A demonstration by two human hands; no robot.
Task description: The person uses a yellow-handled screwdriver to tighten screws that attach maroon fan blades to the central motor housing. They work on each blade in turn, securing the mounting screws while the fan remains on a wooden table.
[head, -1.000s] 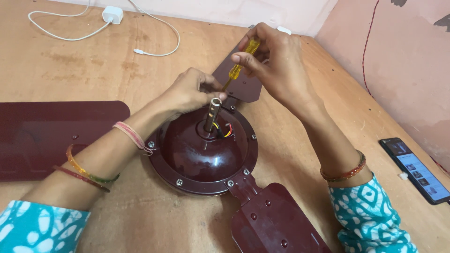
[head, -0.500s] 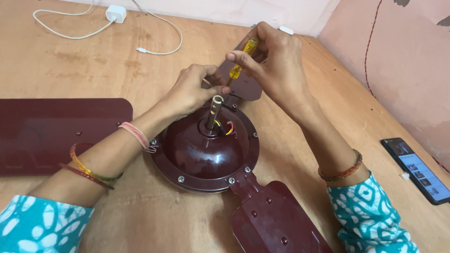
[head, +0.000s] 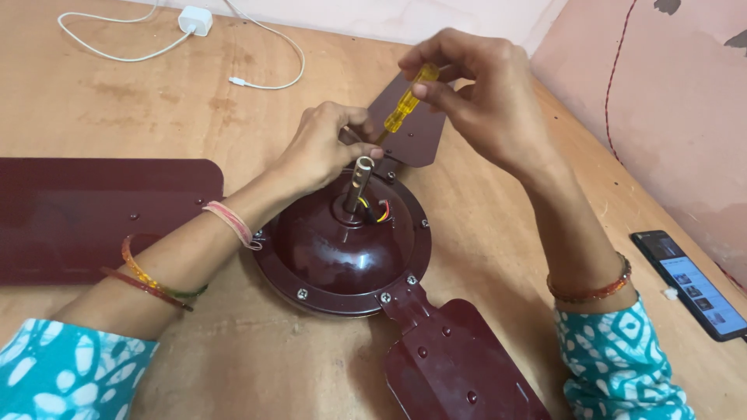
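head view: right hand [head: 486, 97] clenched around yellow screwdriver [head: 405, 107], left hand [head: 323, 148] pinching its tip beside fan motor [head: 342, 245]

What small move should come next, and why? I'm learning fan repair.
Probably keep twisting the screwdriver with the right hand. Its tip sits down at the far blade mount, beside the fingers of the left hand, which steadies the spot by the fan motor.
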